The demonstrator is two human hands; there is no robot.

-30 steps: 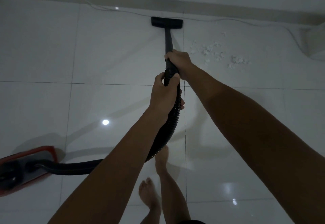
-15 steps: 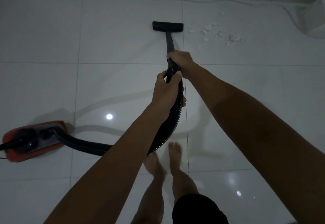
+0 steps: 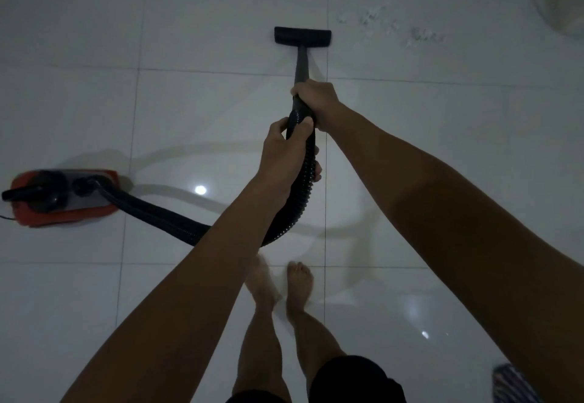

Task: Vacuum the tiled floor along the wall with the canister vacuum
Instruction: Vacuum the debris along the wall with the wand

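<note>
The black floor nozzle (image 3: pixel 302 36) lies flat on the white tiled floor (image 3: pixel 196 124), ahead of me, on a dark wand (image 3: pixel 301 66). My right hand (image 3: pixel 316 99) grips the wand's lower end. Just behind it, my left hand (image 3: pixel 284 153) is closed around the black ribbed hose (image 3: pixel 303 194). The hose curves down and left to the red canister vacuum (image 3: pixel 63 197), which sits on the floor at the left. A patch of white crumbs (image 3: pixel 398 26) lies to the right of the nozzle, apart from it.
A thin white cord (image 3: pixel 531 1) runs along the top right toward a pale object (image 3: pixel 565 1) in the corner. My bare feet (image 3: pixel 298 279) stand on the tiles below the hose. A striped cloth (image 3: pixel 512 383) shows at the bottom right edge.
The nozzle has been pulled back from the wall toward me. I have stepped backward, the wall has left the view, and the red canister has come further into view at the left.
</note>
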